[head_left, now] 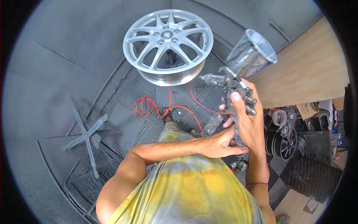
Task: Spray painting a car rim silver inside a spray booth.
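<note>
My right hand (pixel 249 117) is wrapped round the handle of a paint-stained spray gun (pixel 232 83), held up at the right with its nozzle toward the left. On top of the gun sits a tilted grey-smeared paint cup (pixel 250 56). My left hand (pixel 220 143) reaches across my body and closes at the lower end of the gun's handle; its thumb shows, while most of its fingers are hidden. Beyond the nozzle, to the left, a silver multi-spoke car wheel (pixel 166 34) lies face up on a dark stand, apart from both hands.
A red hose (pixel 143 108) coils on the dusty grey floor near my foot. At lower left stands a grey cross-shaped stand (pixel 86 135). A wooden panel (pixel 305 71) borders the right side; below it are dark wheels (pixel 287 143) and cluttered shelving (pixel 317 130).
</note>
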Available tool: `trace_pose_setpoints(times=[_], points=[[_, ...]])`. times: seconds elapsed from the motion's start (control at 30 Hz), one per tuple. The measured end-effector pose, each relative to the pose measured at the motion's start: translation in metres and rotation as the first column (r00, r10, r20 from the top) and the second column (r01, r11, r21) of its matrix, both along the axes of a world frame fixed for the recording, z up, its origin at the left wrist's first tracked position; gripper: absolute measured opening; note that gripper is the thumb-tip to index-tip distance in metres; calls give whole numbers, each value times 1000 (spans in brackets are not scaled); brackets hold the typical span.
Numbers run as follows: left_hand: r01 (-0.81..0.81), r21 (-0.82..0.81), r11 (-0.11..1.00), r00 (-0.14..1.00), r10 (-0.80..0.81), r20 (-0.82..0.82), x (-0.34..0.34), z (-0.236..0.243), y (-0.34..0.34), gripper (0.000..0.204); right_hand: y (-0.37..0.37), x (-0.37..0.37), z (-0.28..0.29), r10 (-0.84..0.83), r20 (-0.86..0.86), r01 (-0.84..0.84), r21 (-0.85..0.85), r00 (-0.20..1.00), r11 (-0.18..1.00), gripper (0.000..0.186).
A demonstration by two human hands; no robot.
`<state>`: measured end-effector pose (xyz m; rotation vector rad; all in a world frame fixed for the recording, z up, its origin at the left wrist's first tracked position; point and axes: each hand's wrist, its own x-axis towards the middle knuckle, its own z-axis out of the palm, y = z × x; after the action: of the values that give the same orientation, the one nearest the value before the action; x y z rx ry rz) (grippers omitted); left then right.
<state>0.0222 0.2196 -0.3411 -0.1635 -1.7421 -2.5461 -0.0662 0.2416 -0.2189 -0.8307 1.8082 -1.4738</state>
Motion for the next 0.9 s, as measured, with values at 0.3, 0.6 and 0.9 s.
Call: trace_pose_setpoints(times=[0.3,0.6,0.9], points=[[28,-185,982,999,-21,37,21,-7,-6,78,7,2,-31,138,1,-138,27,990,990,42],[148,-157,976,984,-130,124,33,-13,-28,85,9,10,-41,83,-123,-76,64,989,995,38],[-188,123,974,868,107,485,9,-198,-93,37,14,-4,-41,-300,-233,319,50,925,946,36]])
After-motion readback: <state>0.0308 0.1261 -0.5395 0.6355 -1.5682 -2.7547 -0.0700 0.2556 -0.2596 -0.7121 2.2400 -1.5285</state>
